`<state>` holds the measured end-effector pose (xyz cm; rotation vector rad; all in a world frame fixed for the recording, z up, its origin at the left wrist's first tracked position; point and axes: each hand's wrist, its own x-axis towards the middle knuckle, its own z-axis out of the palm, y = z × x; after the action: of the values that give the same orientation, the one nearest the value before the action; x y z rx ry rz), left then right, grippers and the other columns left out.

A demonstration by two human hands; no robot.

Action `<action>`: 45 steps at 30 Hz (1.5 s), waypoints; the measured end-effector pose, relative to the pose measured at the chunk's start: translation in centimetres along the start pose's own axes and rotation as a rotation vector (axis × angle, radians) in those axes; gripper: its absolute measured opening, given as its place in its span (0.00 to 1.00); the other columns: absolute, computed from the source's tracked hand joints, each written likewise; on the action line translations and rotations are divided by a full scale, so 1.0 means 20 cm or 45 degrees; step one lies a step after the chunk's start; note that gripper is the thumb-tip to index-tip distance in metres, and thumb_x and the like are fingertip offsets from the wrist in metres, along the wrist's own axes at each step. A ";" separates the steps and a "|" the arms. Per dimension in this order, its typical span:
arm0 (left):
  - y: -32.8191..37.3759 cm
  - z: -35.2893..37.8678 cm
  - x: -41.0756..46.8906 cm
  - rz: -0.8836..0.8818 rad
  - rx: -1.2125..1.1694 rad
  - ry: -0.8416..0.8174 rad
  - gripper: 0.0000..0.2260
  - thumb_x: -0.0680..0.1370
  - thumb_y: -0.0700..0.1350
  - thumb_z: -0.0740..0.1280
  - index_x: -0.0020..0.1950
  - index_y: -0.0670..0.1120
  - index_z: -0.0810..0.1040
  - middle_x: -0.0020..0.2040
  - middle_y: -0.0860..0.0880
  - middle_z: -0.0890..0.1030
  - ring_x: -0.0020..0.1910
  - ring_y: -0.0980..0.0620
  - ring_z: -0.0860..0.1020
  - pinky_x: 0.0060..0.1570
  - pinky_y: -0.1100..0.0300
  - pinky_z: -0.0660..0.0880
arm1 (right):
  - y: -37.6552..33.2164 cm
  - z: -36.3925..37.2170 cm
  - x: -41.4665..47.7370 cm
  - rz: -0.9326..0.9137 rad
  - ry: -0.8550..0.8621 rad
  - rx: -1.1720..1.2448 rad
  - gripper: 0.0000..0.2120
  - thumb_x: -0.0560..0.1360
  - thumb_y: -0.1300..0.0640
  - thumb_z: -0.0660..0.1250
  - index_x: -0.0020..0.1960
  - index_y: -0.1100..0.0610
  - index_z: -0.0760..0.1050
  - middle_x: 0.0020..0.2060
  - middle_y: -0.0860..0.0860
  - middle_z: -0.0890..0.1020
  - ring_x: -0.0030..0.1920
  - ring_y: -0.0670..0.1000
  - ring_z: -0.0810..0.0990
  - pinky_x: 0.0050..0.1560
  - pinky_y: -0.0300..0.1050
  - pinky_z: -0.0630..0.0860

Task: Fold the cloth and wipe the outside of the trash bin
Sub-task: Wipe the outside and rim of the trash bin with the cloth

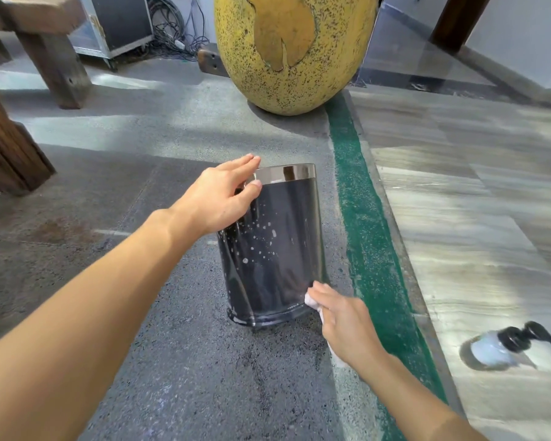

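A black glossy trash bin with a shiny metal rim stands on the grey floor, tilted away from me. White flecks dot its upper side. My left hand grips the rim at its left edge, thumb on the outside. My right hand presses a small white cloth against the bin's lower right corner; most of the cloth is hidden under the palm.
A large yellow speckled egg-shaped object stands behind the bin. A green strip and a raised marble-like ledge run along the right. A pump bottle lies on the ledge. Wooden furniture legs stand at left.
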<state>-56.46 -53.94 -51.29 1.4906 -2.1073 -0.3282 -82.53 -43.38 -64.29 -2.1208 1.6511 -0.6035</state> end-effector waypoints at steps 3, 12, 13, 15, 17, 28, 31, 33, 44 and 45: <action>0.05 0.03 -0.02 0.028 0.007 -0.022 0.24 0.83 0.52 0.58 0.78 0.48 0.63 0.79 0.50 0.60 0.79 0.53 0.56 0.78 0.55 0.53 | 0.03 0.03 -0.07 0.060 -0.007 0.041 0.24 0.74 0.74 0.60 0.60 0.53 0.80 0.65 0.44 0.72 0.68 0.40 0.67 0.66 0.23 0.52; 0.15 0.07 -0.07 0.069 0.084 -0.069 0.27 0.81 0.58 0.52 0.79 0.51 0.60 0.80 0.53 0.57 0.80 0.53 0.53 0.76 0.42 0.53 | -0.15 -0.31 0.30 0.082 0.589 0.365 0.18 0.76 0.68 0.63 0.62 0.53 0.79 0.62 0.48 0.78 0.40 0.31 0.78 0.40 0.18 0.68; 0.15 0.07 -0.08 0.071 0.084 -0.065 0.27 0.81 0.58 0.53 0.80 0.52 0.59 0.80 0.54 0.57 0.80 0.54 0.53 0.76 0.43 0.52 | -0.19 -0.36 0.36 0.060 0.621 0.351 0.18 0.76 0.68 0.63 0.61 0.54 0.79 0.62 0.48 0.79 0.48 0.37 0.81 0.46 0.16 0.66; 0.15 0.08 -0.10 0.083 0.091 -0.055 0.26 0.82 0.57 0.54 0.80 0.53 0.59 0.80 0.55 0.57 0.79 0.54 0.53 0.76 0.43 0.51 | -0.24 -0.43 0.47 0.009 0.621 0.304 0.17 0.76 0.67 0.62 0.59 0.53 0.80 0.62 0.49 0.79 0.61 0.45 0.78 0.56 0.18 0.61; 0.15 0.10 -0.09 0.080 0.090 -0.042 0.25 0.83 0.56 0.54 0.79 0.53 0.59 0.80 0.55 0.57 0.79 0.54 0.53 0.76 0.43 0.51 | -0.26 -0.43 0.53 -0.029 0.556 0.270 0.17 0.77 0.66 0.61 0.59 0.52 0.80 0.63 0.49 0.79 0.64 0.46 0.75 0.61 0.22 0.60; 0.07 0.09 -0.02 -0.074 0.077 0.034 0.25 0.83 0.56 0.55 0.80 0.54 0.58 0.80 0.55 0.57 0.79 0.53 0.53 0.76 0.43 0.53 | 0.11 -0.01 0.04 0.015 0.161 0.210 0.18 0.74 0.74 0.62 0.54 0.57 0.81 0.63 0.50 0.78 0.63 0.29 0.64 0.66 0.25 0.59; 0.12 0.11 -0.01 -0.035 0.051 0.057 0.24 0.83 0.56 0.55 0.79 0.54 0.60 0.80 0.55 0.58 0.79 0.53 0.53 0.77 0.44 0.51 | 0.20 0.05 -0.09 0.085 0.059 0.179 0.21 0.74 0.74 0.61 0.58 0.54 0.80 0.65 0.44 0.74 0.66 0.36 0.66 0.68 0.33 0.63; 0.17 0.14 0.01 -0.006 0.090 0.040 0.24 0.83 0.58 0.53 0.79 0.55 0.60 0.80 0.56 0.56 0.79 0.53 0.52 0.75 0.47 0.49 | 0.20 0.06 -0.12 0.136 0.072 0.207 0.24 0.75 0.74 0.60 0.60 0.52 0.80 0.66 0.47 0.75 0.65 0.35 0.66 0.68 0.33 0.63; 0.25 0.22 0.05 -0.006 0.157 0.044 0.26 0.81 0.62 0.47 0.79 0.58 0.58 0.81 0.60 0.52 0.79 0.55 0.49 0.72 0.49 0.45 | 0.08 -0.39 0.44 0.296 0.581 0.594 0.16 0.76 0.64 0.64 0.60 0.51 0.80 0.59 0.44 0.81 0.63 0.46 0.77 0.68 0.46 0.70; 0.24 0.22 0.04 -0.007 0.148 0.047 0.25 0.81 0.61 0.48 0.79 0.59 0.58 0.80 0.60 0.53 0.79 0.55 0.49 0.72 0.51 0.45 | 0.07 -0.44 0.51 0.266 0.583 0.626 0.17 0.75 0.65 0.63 0.60 0.52 0.80 0.58 0.45 0.82 0.62 0.46 0.77 0.67 0.48 0.70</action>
<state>-63.02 -53.49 -52.40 1.5565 -2.1249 -0.1817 -86.30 -54.01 -56.75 -1.5078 1.6879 -1.3413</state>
